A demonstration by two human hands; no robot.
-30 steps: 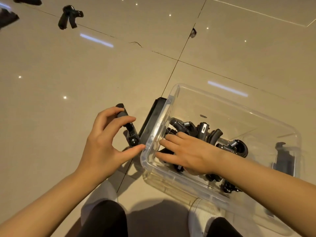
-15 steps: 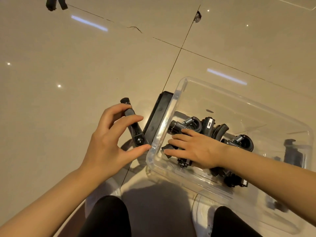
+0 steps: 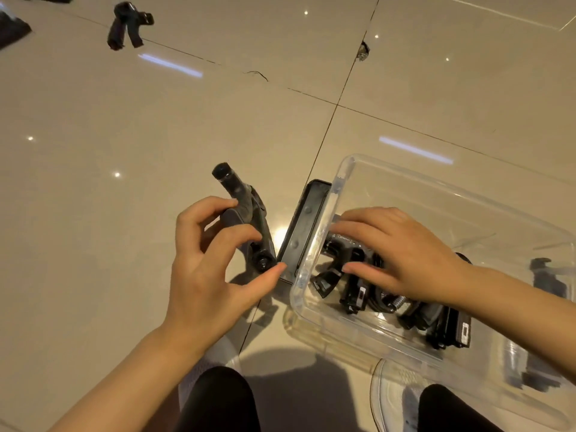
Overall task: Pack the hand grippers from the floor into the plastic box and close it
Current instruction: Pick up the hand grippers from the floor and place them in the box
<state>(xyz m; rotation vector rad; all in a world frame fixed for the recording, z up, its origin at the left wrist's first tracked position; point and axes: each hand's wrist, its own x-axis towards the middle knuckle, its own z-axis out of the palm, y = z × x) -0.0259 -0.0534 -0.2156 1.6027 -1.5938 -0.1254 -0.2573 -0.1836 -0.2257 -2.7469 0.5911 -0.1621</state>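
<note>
A clear plastic box (image 3: 349,169) sits on the tiled floor at the right, with several black hand grippers (image 3: 352,288) piled inside. My right hand (image 3: 392,247) lies flat on that pile, fingers spread, pressing on the grippers. My left hand (image 3: 208,263) grips one black hand gripper (image 3: 246,213) just left of the box, its handle end pointing up and away. Another hand gripper (image 3: 126,24) lies on the floor at the far top left.
A black latch flap (image 3: 304,226) hangs on the box's left end, next to the held gripper. Dark objects (image 3: 11,31) lie at the top left edge. My knees (image 3: 218,400) and white shoes are at the bottom. A small hole (image 3: 363,53) marks a tile joint.
The left hand has lifted its gripper slightly so its handle tilts up. The right hand slid further left across the pile. The view tilted up again.
</note>
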